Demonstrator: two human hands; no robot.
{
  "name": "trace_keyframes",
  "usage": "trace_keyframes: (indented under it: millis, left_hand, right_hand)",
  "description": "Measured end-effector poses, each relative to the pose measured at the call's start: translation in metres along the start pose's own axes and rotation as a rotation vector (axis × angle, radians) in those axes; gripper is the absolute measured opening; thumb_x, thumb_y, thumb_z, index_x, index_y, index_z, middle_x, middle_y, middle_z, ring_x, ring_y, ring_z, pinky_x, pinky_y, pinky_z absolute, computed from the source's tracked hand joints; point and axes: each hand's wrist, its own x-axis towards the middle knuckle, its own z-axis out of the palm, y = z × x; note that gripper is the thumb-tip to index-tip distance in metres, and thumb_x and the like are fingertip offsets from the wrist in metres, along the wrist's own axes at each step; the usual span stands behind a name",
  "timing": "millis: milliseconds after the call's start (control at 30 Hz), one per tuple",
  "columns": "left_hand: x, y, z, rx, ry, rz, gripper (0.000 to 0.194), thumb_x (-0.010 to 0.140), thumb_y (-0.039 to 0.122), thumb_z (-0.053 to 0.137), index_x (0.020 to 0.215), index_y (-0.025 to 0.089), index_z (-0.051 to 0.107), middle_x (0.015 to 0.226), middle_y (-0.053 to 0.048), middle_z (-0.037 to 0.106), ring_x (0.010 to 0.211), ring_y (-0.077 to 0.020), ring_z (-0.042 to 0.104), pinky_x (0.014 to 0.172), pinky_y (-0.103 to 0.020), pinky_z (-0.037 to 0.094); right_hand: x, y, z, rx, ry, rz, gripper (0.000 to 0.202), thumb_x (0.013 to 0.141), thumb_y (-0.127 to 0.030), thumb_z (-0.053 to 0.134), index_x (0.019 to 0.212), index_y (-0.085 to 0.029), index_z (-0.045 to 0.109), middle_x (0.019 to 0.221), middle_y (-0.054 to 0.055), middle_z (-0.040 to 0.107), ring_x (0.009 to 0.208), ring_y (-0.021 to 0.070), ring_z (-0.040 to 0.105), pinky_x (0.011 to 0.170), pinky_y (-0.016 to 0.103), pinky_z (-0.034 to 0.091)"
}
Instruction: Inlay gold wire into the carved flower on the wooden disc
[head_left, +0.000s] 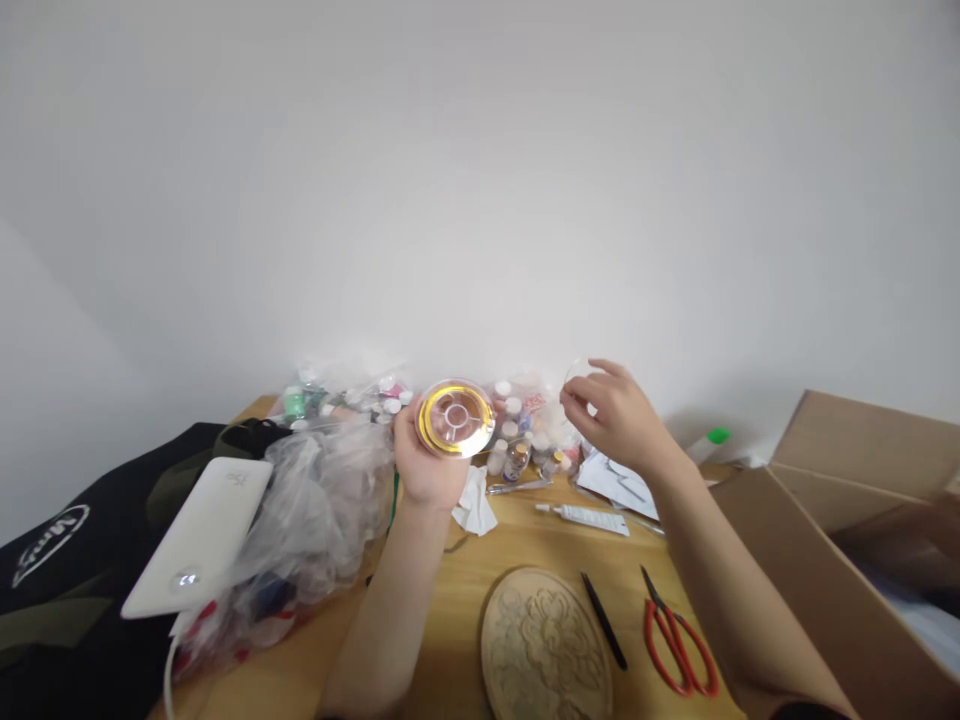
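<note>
My left hand [429, 468] is wrapped round a clear plastic spool [456, 418] wound with shiny gold-yellow wire or thread, its round face turned up towards me. To the right and at about the same height, my right hand [611, 408] is raised with thumb and fingers pinched together. A faint, see-through curved edge shows by its fingertips, too thin to name. Below the hands lie an oval carved wooden plaque [546, 645] with a flower relief, a black pen-like tool [604, 620] and red-handled scissors [677, 640].
Several small capped bottles [516, 462] stand against the wall. A white tube [589, 518] and papers [619, 482] lie behind the plaque. Clear plastic bags [322, 500], a white power bank [199, 540] and black cloth [45, 600] fill the left. An open cardboard box [795, 570] stands right.
</note>
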Motion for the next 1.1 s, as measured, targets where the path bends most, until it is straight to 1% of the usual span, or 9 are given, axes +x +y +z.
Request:
trace_keyframes:
  millis: [100,200,300,533,633,733,900,1000,1100]
  left_hand:
    - [0.001,0.003,0.001,-0.070,0.082,-0.015,0.037,0.081,0.053,0.056,0.080,0.018,0.069,0.073,-0.005,0.070,0.069,-0.0201,0.068,0.064,-0.032,0.055]
    - [0.003,0.003,0.000,-0.118,0.178,-0.014,0.036,0.083,0.052,0.054,0.080,0.019,0.065,0.072,-0.003,0.069,0.065,-0.0187,0.067,0.053,-0.027,0.051]
    - [0.005,0.001,-0.002,-0.139,0.259,-0.003,0.031,0.084,0.051,0.055,0.083,0.021,0.061,0.072,-0.001,0.068,0.067,-0.0194,0.069,0.052,-0.026,0.050]
    - [0.015,-0.012,-0.011,-0.002,0.343,0.070,0.033,0.083,0.054,0.056,0.089,0.021,0.057,0.076,-0.002,0.066,0.071,-0.0212,0.070,0.055,-0.027,0.050]
    - [0.019,-0.020,-0.015,0.133,0.359,0.209,0.037,0.083,0.057,0.057,0.093,0.021,0.055,0.078,-0.001,0.063,0.072,-0.0203,0.069,0.056,-0.027,0.048]
    - [0.023,-0.025,-0.017,0.299,0.388,0.458,0.039,0.083,0.058,0.060,0.098,0.024,0.052,0.086,0.001,0.059,0.075,-0.0159,0.064,0.065,-0.028,0.051]
    - [0.025,-0.026,-0.023,0.602,0.319,0.815,0.049,0.079,0.063,0.067,0.104,0.023,0.052,0.099,0.000,0.053,0.088,-0.0155,0.058,0.088,-0.034,0.049]
    - [0.024,-0.027,-0.025,0.738,0.224,0.877,0.048,0.083,0.064,0.062,0.106,0.023,0.052,0.102,-0.002,0.052,0.092,-0.0176,0.058,0.091,-0.037,0.049]
    - [0.021,-0.033,-0.024,0.824,0.131,0.836,0.048,0.086,0.065,0.058,0.109,0.023,0.052,0.104,-0.004,0.053,0.099,-0.0194,0.058,0.096,-0.039,0.047]
  right_hand:
    - [-0.021,-0.007,0.001,0.040,-0.092,0.061,0.034,0.093,-0.025,0.043,0.060,-0.021,0.049,0.048,-0.001,0.050,0.051,0.0143,0.049,0.064,0.029,0.042]
    - [-0.044,-0.015,0.001,0.113,-0.153,0.109,0.044,0.100,-0.036,0.040,0.060,-0.020,0.050,0.049,-0.002,0.049,0.047,0.0107,0.049,0.051,0.024,0.034]
    - [-0.066,-0.022,-0.003,0.277,-0.202,0.120,0.046,0.101,-0.042,0.042,0.062,-0.019,0.052,0.052,-0.003,0.052,0.048,0.0086,0.049,0.049,0.021,0.036]
    - [-0.103,-0.030,-0.017,0.507,-0.167,0.072,0.033,0.099,-0.031,0.051,0.071,-0.018,0.061,0.060,0.000,0.061,0.055,0.0089,0.056,0.055,0.020,0.043]
    - [-0.118,-0.035,-0.022,0.565,-0.161,0.058,0.034,0.100,-0.030,0.050,0.069,-0.018,0.060,0.058,-0.001,0.059,0.055,0.0084,0.055,0.055,0.019,0.043]
    - [-0.133,-0.039,-0.025,0.635,-0.154,0.076,0.035,0.100,-0.030,0.050,0.068,-0.018,0.059,0.057,-0.001,0.058,0.054,0.0077,0.055,0.054,0.017,0.042]
    - [-0.152,-0.038,-0.024,0.708,-0.155,0.177,0.045,0.101,-0.035,0.048,0.060,-0.018,0.054,0.053,-0.001,0.056,0.049,0.0070,0.054,0.050,0.017,0.041]
    - [-0.165,-0.035,-0.021,0.776,-0.212,0.281,0.048,0.101,-0.038,0.048,0.058,-0.018,0.053,0.051,-0.002,0.054,0.047,0.0071,0.052,0.050,0.018,0.040]
    - [-0.181,-0.030,-0.014,0.813,-0.308,0.407,0.048,0.100,-0.046,0.046,0.062,-0.018,0.054,0.053,-0.002,0.053,0.048,0.0081,0.049,0.050,0.021,0.038]
